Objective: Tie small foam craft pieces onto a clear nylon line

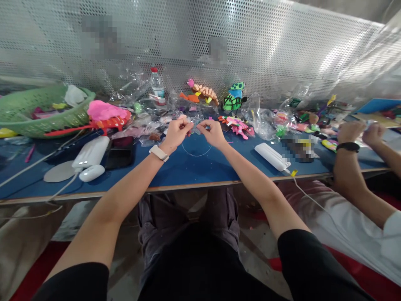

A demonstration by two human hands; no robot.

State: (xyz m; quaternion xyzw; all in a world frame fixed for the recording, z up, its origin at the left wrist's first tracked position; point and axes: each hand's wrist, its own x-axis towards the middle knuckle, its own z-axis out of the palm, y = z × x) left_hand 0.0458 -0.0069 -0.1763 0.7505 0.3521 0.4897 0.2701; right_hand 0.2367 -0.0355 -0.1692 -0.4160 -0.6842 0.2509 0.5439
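Observation:
My left hand [178, 133], with a pale band on its wrist, is closed in a pinch above the blue tabletop [194, 171]. Facing it a short gap away, my right hand [213, 132] is pinched too. A thin pale string [197, 156] hangs in a curve below and between them, its two sides rising to the fingers of each hand. Whether anything small sits at the fingertips is too fine to make out. Clear plastic wrap lies just behind the fingers. Right of my right hand rests a pink clay figure [237, 126].
Colourful clay figures [233, 98] and a water bottle [157, 88] stand along the perforated metal panel. At left are a green basket [59, 121], a white power bank [92, 152] and a dark phone [120, 152]. Another white power bank [272, 156] and a co-worker's hands [351, 131] are at right.

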